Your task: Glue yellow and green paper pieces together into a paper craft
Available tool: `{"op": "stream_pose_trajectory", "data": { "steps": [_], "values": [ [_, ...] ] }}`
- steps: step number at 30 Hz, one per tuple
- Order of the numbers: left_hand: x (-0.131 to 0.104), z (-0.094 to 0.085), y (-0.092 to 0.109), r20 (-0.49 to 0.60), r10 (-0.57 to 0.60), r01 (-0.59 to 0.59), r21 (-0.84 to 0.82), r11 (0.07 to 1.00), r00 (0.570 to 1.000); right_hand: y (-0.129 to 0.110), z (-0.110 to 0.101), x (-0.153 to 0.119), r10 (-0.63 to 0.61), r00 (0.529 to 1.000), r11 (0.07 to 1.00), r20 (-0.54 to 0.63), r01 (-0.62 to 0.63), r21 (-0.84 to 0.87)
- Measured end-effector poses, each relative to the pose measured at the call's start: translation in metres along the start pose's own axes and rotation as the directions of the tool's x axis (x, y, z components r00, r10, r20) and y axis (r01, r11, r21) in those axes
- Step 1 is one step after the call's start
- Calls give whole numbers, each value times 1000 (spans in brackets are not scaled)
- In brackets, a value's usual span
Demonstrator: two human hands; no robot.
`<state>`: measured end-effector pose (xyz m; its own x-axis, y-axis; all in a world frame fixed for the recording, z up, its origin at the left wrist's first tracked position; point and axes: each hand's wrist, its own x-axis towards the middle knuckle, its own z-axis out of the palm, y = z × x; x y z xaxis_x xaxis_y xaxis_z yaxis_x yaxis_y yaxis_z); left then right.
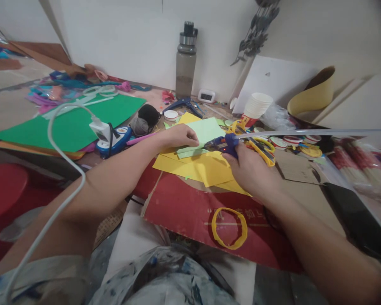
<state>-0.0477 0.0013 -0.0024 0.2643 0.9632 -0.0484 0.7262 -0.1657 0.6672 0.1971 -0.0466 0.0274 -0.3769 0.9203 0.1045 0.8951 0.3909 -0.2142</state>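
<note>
My right hand [243, 167] is wrapped round a dark blue glue gun [227, 145], with a clear glue stick [273, 133] running out of its back to the right. The gun's nozzle meets a folded light green paper strip [192, 151]. Over the strip's upper edge, my left hand [180, 136] has its fingers curled together; what they grip, if anything, is hidden. Beneath lie yellow sheets [180, 165] and a light green sheet [206, 129]. Nearer my lap, a yellow paper ring [214, 228] rests on red cardboard [178, 207].
Yellow scissors [262, 150] lie just beyond my right hand. A white cable [66, 199] crosses my left forearm to a blue power strip [114, 142]. A bottle [186, 67] and paper cups [256, 106] stand behind; a black phone [358, 216] lies right.
</note>
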Motion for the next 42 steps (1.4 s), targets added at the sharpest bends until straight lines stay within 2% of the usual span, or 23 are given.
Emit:
{"op": "stream_pose_trajectory", "data": {
  "steps": [4,11,18,27,37,42],
  "values": [
    [0,1,-1,-9,24,-24,2,1000,1000,-7,1,-2,-10,999,1000,33,10,-4],
    [1,3,-2,-95,16,-15,12,1000,995,4,0,4,51,998,998,-34,-52,-19],
    [4,2,-5,-75,57,-53,55,997,996,4,13,5,-49,999,998,-23,49,29],
    [2,2,-3,-58,23,-20,49,999,998,18,11,7,-8,995,999,-102,12,35],
    [6,2,-6,-68,41,-37,63,997,997,22,30,11,-109,988,976,-105,126,176],
    [4,2,-5,-74,17,-15,29,999,997,25,28,11,-53,987,991,-152,70,112]
  ]
}}
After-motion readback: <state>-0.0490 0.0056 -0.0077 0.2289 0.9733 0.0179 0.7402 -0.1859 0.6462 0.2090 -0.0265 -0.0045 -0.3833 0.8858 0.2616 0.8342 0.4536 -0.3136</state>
